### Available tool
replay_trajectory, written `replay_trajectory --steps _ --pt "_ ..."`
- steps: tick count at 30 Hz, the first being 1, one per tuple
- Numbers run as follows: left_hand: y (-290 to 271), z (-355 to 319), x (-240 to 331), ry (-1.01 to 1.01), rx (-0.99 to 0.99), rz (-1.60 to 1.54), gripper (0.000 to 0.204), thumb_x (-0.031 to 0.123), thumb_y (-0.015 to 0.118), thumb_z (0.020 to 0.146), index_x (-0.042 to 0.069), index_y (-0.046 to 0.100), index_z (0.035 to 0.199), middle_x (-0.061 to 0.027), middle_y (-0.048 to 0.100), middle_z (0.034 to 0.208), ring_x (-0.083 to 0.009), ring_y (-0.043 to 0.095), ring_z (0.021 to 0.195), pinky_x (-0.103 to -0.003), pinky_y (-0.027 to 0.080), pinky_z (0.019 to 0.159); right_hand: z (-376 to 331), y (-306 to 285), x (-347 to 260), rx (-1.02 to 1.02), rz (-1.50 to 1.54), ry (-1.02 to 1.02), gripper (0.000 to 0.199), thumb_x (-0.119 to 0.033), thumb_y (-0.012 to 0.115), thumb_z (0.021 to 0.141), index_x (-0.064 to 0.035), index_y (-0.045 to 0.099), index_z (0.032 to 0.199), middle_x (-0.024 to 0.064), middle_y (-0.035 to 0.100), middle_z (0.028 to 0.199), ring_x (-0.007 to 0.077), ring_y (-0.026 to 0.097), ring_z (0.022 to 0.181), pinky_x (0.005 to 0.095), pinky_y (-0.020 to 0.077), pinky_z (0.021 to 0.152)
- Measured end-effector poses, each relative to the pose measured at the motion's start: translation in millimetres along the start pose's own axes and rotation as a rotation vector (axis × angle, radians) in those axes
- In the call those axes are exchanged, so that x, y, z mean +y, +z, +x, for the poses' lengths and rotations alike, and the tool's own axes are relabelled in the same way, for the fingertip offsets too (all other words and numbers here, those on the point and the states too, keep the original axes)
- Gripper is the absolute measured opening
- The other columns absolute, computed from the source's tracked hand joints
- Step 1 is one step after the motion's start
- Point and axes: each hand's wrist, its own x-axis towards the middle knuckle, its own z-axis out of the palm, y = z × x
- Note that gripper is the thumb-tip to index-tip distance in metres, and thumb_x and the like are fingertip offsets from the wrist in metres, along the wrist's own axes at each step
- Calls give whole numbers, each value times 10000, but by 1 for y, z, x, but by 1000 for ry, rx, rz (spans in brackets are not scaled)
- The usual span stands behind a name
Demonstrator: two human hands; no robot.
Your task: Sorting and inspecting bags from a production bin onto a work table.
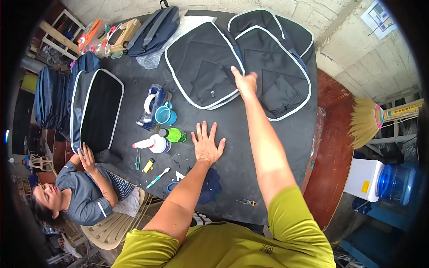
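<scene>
Fabric panel [196, 58], rounded, white-piped, lies at the right hand [246, 83], grip unclear; left hand [208, 145] rests wide-splayed on black tabletop [234, 154].

I'm seeing a smooth, matt table [237, 161]; the bags [192, 56] are showing dull cloth, the cup [166, 116] and jug [395, 184] are gleaming in smooth plastic, the broom [364, 124] is bristling with dry straw, and the wall [371, 71] is looking rough.
</scene>
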Motion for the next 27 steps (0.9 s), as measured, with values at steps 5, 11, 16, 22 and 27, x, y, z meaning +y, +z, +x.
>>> replay_trajectory --steps 5,11,16,22,27 --pt "-2 -6 -16 -36 68 -7 768 554 565 911 214 344 1563 -194 242 1627 -409 123 1530 -649 140 1197 -12 -57 -70 -51 69 -552 399 -377 745 858 -22 752 1041 148 752 887 274 724 823 381 531 787" --pt "-3 -1 0 20 49 -26 767 555 547 923 208 325 1569 -197 228 1631 -419 114 1529 -651 141 1197 73 -230 26 473 -309 -821 326 -317 795 821 -20 767 953 71 709 786 190 671 765 341 526 776" --pt "0 -2 -2 26 48 -31 771 556 540 928 206 311 1575 -203 217 1633 -425 113 1527 -656 139 1197 84 -173 106 30 -90 -337 1022 -439 969 592 90 511 1337 261 630 1285 322 636 1167 396 497 1005" --pt "-1 -3 -6 14 62 -14 773 541 550 924 185 322 1571 -214 225 1628 -434 115 1525 -656 143 1194 -16 -137 -12 80 56 -696 512 -353 880 757 4 693 1072 133 739 926 223 697 838 364 541 796" --pt "-4 -2 -5 7 51 -9 773 530 561 923 176 326 1569 -221 232 1623 -441 122 1522 -662 148 1188 -1 -167 -90 142 343 -679 394 -306 858 805 19 711 972 32 679 794 99 568 726 278 490 687"
